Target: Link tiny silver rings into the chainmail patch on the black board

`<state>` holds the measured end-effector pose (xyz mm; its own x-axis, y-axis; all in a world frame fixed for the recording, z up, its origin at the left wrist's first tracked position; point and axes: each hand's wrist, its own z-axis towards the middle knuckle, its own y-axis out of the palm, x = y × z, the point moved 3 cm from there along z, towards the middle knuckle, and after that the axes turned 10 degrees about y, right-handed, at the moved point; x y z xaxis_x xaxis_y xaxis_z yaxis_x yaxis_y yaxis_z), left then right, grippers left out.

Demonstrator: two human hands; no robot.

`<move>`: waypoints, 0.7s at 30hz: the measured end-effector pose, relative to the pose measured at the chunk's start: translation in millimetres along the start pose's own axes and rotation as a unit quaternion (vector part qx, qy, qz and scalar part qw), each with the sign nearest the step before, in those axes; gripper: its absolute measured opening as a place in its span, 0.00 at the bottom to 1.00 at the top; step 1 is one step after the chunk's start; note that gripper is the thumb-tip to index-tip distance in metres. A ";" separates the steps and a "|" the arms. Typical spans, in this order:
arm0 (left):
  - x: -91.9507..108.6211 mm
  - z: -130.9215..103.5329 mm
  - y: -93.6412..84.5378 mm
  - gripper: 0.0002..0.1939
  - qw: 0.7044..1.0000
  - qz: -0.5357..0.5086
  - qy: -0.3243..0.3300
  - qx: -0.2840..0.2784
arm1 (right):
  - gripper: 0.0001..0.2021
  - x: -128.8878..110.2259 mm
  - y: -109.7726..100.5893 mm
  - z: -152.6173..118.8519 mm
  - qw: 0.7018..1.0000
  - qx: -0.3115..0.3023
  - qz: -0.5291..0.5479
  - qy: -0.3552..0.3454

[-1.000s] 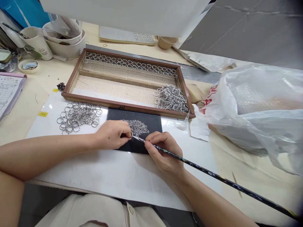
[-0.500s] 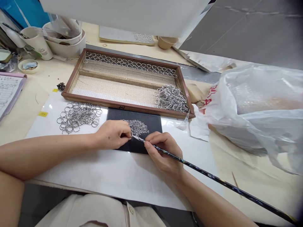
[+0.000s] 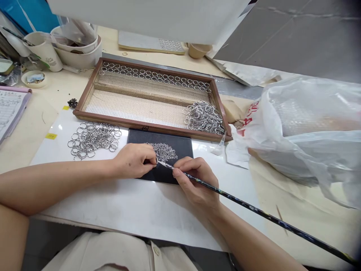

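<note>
My right hand (image 3: 197, 181) grips a long, thin black patterned stick (image 3: 242, 203) near its pale pointed tip. That tip almost meets the closed fingertips of my left hand (image 3: 137, 160), which are pinched together; what they hold is too small and hidden to make out. Both hands are over a black mat (image 3: 158, 175). A heap of tiny silvery pieces (image 3: 166, 151) lies on the mat just beyond the fingers. Left of the mat, a loose pile of silver rings (image 3: 96, 138) rests on a white sheet (image 3: 135, 210).
Behind the mat stands a wooden-framed mesh tray (image 3: 149, 123), with rings in rows along its far side and a ring heap (image 3: 204, 117) at right. A white plastic bag (image 3: 307, 139) bulges at right. Cups (image 3: 46, 52) and a notepad (image 3: 11, 109) are at left.
My right hand has shifted very slightly right, and the stick's tip has drawn a little back from the left fingertips. My left hand stays in place.
</note>
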<state>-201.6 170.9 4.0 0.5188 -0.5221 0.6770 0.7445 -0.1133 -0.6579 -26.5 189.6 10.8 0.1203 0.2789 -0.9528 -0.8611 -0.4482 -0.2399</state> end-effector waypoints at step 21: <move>-0.2 -0.8 -1.6 0.09 0.999 0.027 0.031 0.008 | 0.10 15.0 -19.5 7.6 0.986 0.067 -0.038 0.146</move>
<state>-203.3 170.5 4.6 0.5314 -0.5777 0.6196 0.7236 -0.0706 -0.6866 -11.7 209.0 2.6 0.3070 0.0414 -0.9508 -0.8995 -0.3137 -0.3041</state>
